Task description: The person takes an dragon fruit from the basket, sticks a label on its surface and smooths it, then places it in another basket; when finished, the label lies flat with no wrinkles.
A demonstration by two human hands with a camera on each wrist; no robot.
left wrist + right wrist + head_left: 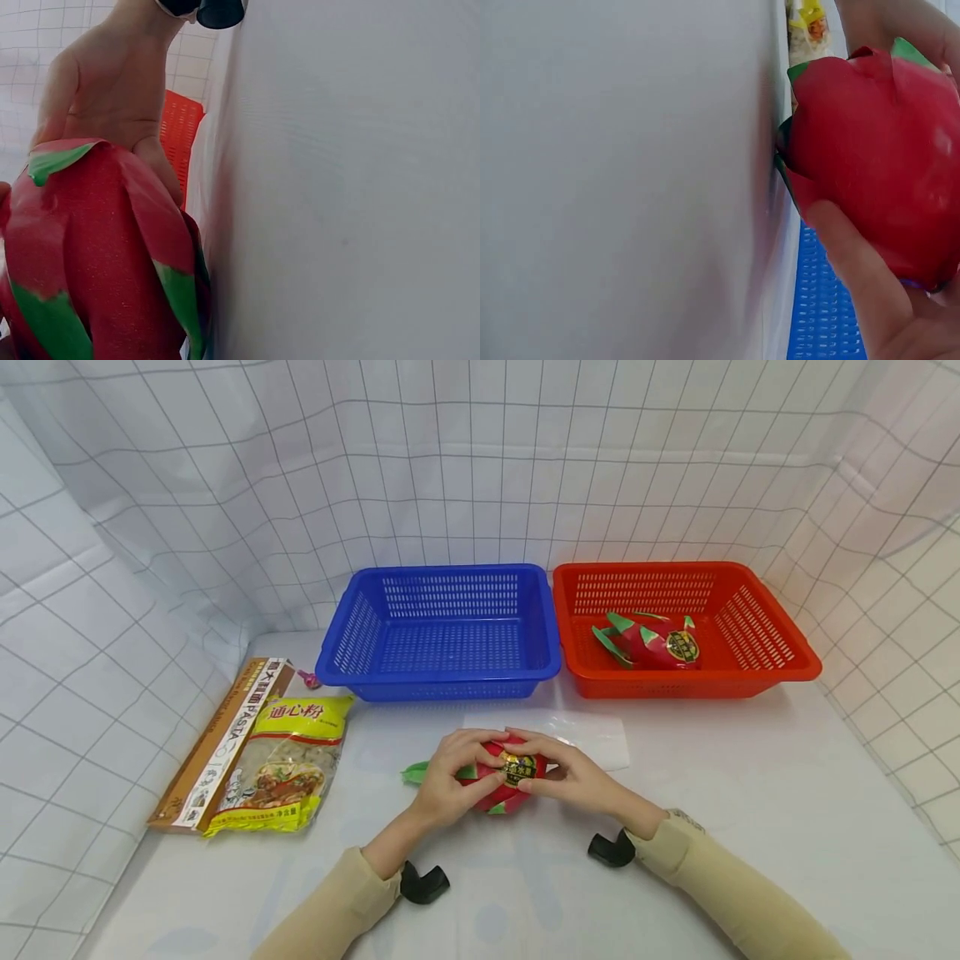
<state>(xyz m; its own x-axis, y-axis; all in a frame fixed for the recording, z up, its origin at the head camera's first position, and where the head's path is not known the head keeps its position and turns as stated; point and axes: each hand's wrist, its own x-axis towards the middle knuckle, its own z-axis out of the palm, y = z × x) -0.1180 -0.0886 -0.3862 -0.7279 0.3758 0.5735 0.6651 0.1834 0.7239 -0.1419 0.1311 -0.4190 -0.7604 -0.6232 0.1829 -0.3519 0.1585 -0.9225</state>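
Both hands hold one red dragon fruit (pixel 498 800) with green-tipped scales low over the white table. My left hand (pixel 442 783) curls round its leafy end, where a green tip (pixel 415 772) sticks out to the left. From the other side my right hand (pixel 576 777) grips the rounded end, thumb beside a black and gold round label (pixel 520 768). The left wrist view shows the fruit's scales (pixel 105 255) close up, with the right palm (pixel 116 97) behind. In the right wrist view a finger (pixel 862 274) lies along the smooth red skin (pixel 877 165).
A blue basket (pixel 442 681) and a red basket (pixel 690 681) stand side by side behind the hands. Another labelled dragon fruit (pixel 660 645) lies in the red one. At left are a pasta box (pixel 221 747), a yellow food bag (pixel 281 764) and a flat white sheet (pixel 600 739) behind the hands.
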